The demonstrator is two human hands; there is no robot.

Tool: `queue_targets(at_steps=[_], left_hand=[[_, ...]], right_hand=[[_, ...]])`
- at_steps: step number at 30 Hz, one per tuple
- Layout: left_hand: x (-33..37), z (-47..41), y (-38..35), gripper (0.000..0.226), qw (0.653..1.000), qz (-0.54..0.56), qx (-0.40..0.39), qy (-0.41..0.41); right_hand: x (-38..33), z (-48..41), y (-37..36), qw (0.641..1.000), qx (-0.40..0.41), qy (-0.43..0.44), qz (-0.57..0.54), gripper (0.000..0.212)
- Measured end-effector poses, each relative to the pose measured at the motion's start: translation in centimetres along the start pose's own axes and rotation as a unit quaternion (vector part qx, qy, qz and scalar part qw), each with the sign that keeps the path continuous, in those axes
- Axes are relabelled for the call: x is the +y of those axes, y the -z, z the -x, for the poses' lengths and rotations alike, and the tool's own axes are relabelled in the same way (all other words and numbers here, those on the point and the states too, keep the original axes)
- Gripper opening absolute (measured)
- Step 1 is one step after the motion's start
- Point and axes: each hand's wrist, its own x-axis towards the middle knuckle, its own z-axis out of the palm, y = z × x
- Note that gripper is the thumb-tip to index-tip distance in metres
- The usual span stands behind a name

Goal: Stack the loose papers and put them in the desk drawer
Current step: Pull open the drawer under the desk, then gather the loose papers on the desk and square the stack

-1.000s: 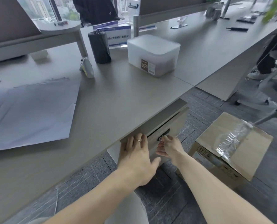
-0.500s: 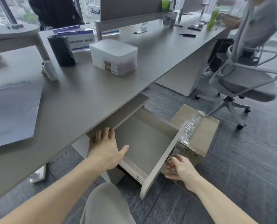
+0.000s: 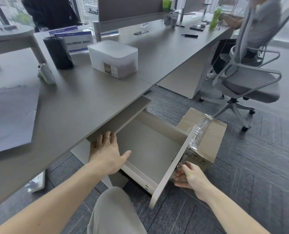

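The desk drawer (image 3: 150, 149) stands pulled out under the desk edge, and its inside is bare. My right hand (image 3: 189, 177) grips the drawer's front panel (image 3: 172, 166) from the outside, near a small metal key at the lock. My left hand (image 3: 106, 152) rests flat with fingers spread on the cabinet top beside the drawer, just under the desktop. The loose papers (image 3: 10, 115) lie spread on the desk (image 3: 83, 102) at the far left, partly cut off by the frame.
A cardboard box (image 3: 213, 141) with clear plastic wrap sits on the floor right behind the drawer front. On the desk stand a white plastic box (image 3: 113, 58), a black cylinder (image 3: 58, 53) and a small white device (image 3: 46, 76). A person sits on an office chair (image 3: 245, 81) at right.
One second ago the drawer was shut with both hands at its front. It has since slid fully out; my right hand moved out with the front panel, and the view shifted right.
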Motion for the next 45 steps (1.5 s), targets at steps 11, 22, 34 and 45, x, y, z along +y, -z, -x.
queue_targets(at_steps=[11, 22, 34, 45], left_hand=[[-0.1, -0.2, -0.3, 0.096, 1.0, 0.022, 0.008, -0.002], [-0.4, 0.2, -0.2, 0.096, 0.998, 0.053, 0.01, -0.021], [-11.2, 1.3, 9.0, 0.065, 0.925, 0.296, 0.228, -0.076], [-44.4, 10.5, 7.1, 0.081, 0.886, 0.173, 0.185, 0.388]], right_hand=[[-0.5, 0.1, -0.7, 1.0, 0.014, 0.003, 0.011, 0.016], [-0.1, -0.1, -0.8, 0.999, 0.028, -0.02, 0.01, 0.018], [-16.8, 3.0, -11.5, 0.897, 0.122, 0.36, 0.224, 0.041], [-21.7, 3.9, -43.7, 0.885, -0.186, 0.276, 0.325, 0.091]])
